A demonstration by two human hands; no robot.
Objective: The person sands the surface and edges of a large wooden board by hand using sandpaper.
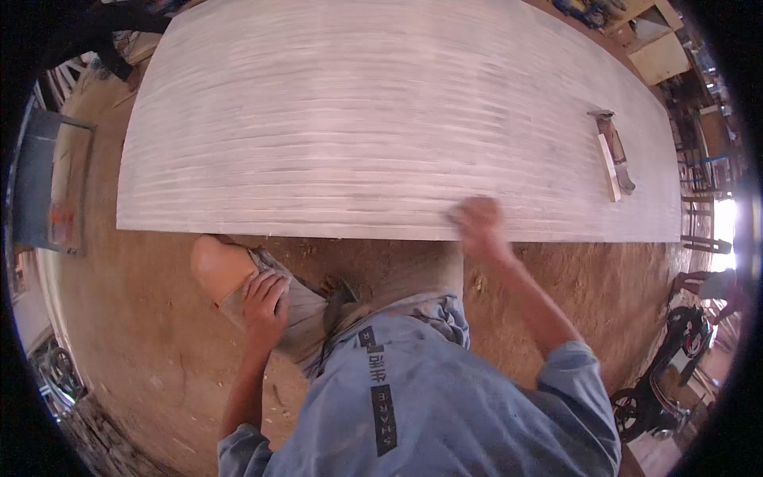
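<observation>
A large pale board (358, 119) with whitish streaks and lengthwise lines lies in front of me. At its near edge, my right hand (482, 224) is closed and slightly blurred. A small dark grey thing juts from its fingers against the board, too smeared to name. My left hand (266, 304) rests on my trouser leg, fingers laid over it and a little bent, with nothing seen in them. Just beyond these fingers is a rounded orange-tan shape (222, 269) at my left knee; I cannot tell whether it is bare knee or a pad.
On the board's right lie a thin wood strip (609, 167) and a brownish tool (612, 137) with grey ends. A blue-grey metal frame (40, 179) stands left. A motorcycle (664, 366) is at lower right. Another person's legs (107, 44) show at upper left, over the dirt floor (151, 334).
</observation>
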